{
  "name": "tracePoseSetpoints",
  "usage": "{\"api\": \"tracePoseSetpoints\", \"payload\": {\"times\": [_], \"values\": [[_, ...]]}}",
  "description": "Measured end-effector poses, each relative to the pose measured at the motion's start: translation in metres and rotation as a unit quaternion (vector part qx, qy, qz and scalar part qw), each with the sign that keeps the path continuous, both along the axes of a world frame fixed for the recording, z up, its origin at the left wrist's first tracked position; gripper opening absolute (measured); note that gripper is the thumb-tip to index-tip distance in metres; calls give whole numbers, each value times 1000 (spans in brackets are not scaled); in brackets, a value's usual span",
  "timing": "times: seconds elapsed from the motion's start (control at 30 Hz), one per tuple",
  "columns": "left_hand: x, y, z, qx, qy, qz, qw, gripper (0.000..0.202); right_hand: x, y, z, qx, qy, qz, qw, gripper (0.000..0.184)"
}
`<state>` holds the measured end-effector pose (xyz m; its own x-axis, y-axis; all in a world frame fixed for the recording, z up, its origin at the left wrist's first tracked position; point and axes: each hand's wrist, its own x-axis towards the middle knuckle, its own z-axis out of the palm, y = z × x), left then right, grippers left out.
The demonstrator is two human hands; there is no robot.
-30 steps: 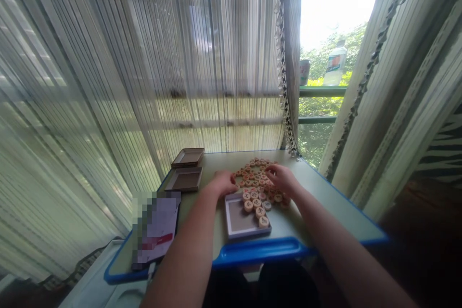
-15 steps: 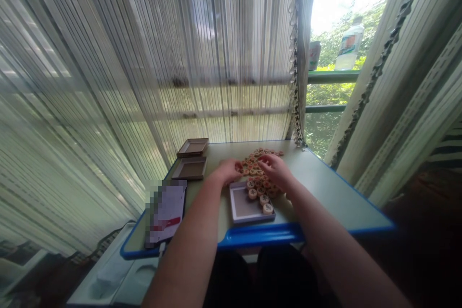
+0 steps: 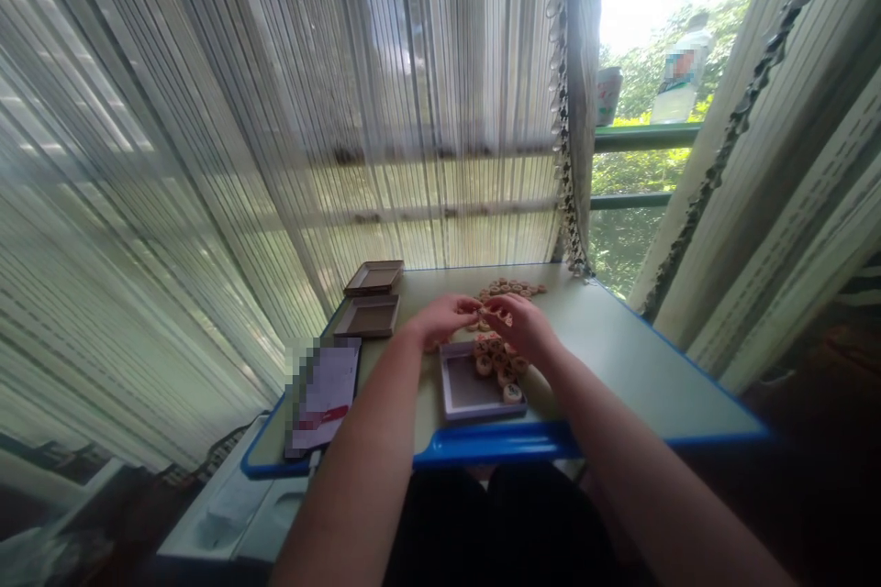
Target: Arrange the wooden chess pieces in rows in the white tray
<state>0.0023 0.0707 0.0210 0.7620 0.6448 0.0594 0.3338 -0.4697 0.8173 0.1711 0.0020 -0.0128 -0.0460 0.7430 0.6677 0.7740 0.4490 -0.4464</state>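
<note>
Round wooden Chinese chess pieces [image 3: 513,287] lie in a loose spread toward the back of the table, some with red or dark characters. A shallow grey box tray [image 3: 458,385] sits near the front edge, with several more pieces [image 3: 490,362] heaped in its right part. Over the pieces just behind the tray, my left hand [image 3: 446,319] comes in from the left with curled fingers. My right hand [image 3: 521,323] faces it, its fingers bent together. The fingertips of both almost meet; whatever is between them is too small and hidden to make out.
Two open shallow boxes, a nearer one [image 3: 368,316] and a farther one [image 3: 373,276], lie at the left. A phone or tablet [image 3: 328,394] with a cable rests at the left edge. The table [image 3: 633,367] has a blue rim; striped curtains hang behind it.
My hands have drawn closer together, the left moving right, until the fingertips nearly touch. The view has shifted slightly.
</note>
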Motion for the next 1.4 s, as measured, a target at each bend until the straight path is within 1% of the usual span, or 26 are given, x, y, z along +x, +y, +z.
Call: {"api": "tracePoseSetpoints", "payload": {"times": [0.03,0.1,0.27,0.33,0.43,0.53,0.6,0.67,0.73,0.83,0.93,1.0,1.07,1.2,1.3,1.4], "values": [[0,0,0,-12,-12,-16,1000,34,0,0,0,-1,5,9,1000,17],[-1,-1,1,-26,-26,-25,999,34,0,-1,1,-5,19,25,999,16],[-1,-2,4,-66,-39,22,997,35,-1,-3,3,-1,75,39,996,18],[0,-3,6,-61,-34,34,997,34,-1,-3,4,-9,85,41,996,19],[1,-6,10,-4,3,56,998,30,0,-4,4,-31,93,29,995,18],[-4,-16,13,101,55,125,985,27,4,-2,1,-48,90,-19,995,20],[-10,-26,10,167,61,157,971,28,7,1,-3,-73,61,-39,995,21],[-19,-36,3,211,59,157,963,30,8,3,-6,-104,21,-26,994,21],[-28,-45,-7,230,76,145,959,31,7,4,-8,-123,-17,-2,992,22],[-36,-55,-19,228,88,132,961,30,5,2,-5,-134,-84,32,987,28],[-37,-64,-24,224,60,138,963,33,6,0,-3,-149,-146,52,977,37],[-36,-70,-25,228,39,160,960,39,8,0,-3,-159,-167,30,973,39],[-35,-74,-25,236,32,180,954,38,11,1,-5,-165,-179,-10,970,40],[-35,-76,-28,243,60,169,953,20,17,3,-8,-166,-193,-83,963,40],[-37,-76,-30,224,75,171,956,20,19,4,-9,-152,-206,-101,961,38],[-38,-75,-30,211,84,177,958,22,20,4,-11,-155,-199,-120,960,34]]}}
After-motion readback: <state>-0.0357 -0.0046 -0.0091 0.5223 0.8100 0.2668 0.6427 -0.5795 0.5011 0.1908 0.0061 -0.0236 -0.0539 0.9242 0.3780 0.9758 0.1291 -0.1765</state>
